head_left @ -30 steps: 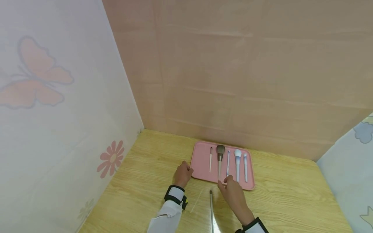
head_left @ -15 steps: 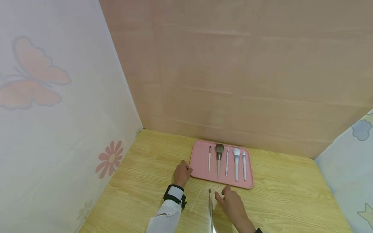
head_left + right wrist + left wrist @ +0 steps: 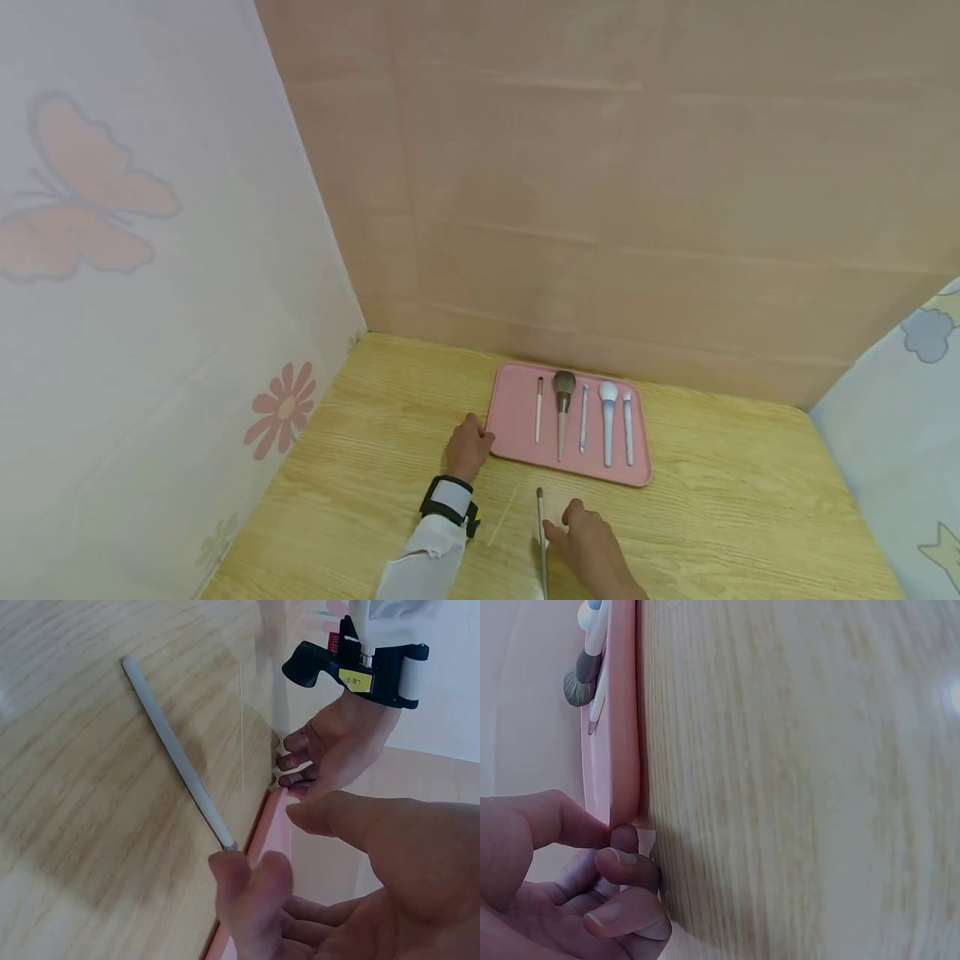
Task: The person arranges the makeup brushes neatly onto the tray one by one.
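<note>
My left hand (image 3: pixel 467 448) pinches the near left corner of a pink tray (image 3: pixel 510 421); thumb and finger meet at its edge in the left wrist view. Lying on the table before the tray is a slim makeup brush (image 3: pixel 542 529) with a pale handle and small dark tip. Close on its right, my right hand (image 3: pixel 592 546) hovers with thumb and index finger apart, holding nothing. The right wrist view shows that brush's handle (image 3: pixel 176 754), its tip partly behind my fingertips. On the tray lie several makeup brushes, among them a big dark fluffy brush (image 3: pixel 564 385) and a white-headed brush (image 3: pixel 608 392).
The wooden table (image 3: pixel 720 467) meets a brown backdrop (image 3: pixel 525 208) behind the tray. A white panel (image 3: pixel 187 292) with a butterfly and flowers stands at left, another patterned panel (image 3: pixel 900 433) at right. A thin pale line (image 3: pixel 502 517) marks the tabletop left of the loose brush.
My right hand has drawn back from the tray's front edge, moving toward me to beside the loose brush. The left hand stays at the tray corner.
</note>
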Demonstrator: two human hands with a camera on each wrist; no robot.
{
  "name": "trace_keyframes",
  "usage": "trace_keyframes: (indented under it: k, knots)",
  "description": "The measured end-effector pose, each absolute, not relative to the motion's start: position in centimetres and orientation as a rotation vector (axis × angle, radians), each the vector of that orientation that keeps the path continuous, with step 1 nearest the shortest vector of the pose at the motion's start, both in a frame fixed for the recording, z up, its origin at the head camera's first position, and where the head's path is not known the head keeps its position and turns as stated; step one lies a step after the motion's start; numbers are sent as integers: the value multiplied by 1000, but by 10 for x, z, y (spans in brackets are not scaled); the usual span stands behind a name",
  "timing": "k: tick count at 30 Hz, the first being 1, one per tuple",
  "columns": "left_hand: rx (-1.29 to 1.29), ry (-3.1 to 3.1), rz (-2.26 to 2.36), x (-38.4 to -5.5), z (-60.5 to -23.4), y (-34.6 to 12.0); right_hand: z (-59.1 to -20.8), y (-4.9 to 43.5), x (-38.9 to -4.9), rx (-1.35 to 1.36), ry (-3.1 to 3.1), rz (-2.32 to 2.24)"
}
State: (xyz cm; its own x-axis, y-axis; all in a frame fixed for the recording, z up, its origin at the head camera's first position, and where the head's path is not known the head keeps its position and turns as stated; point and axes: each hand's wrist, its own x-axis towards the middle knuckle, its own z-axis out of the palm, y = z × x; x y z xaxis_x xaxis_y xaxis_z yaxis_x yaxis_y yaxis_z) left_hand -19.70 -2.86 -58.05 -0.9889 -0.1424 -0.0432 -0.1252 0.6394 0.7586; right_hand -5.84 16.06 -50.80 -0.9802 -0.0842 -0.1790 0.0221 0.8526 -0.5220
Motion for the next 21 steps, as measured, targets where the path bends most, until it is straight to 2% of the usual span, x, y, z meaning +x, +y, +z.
trace_keyframes:
  k: [21]
  knots:
    - [234, -2819, -1331, -198, -583, -29, -533, 154, -44, -42, 2670, -808]
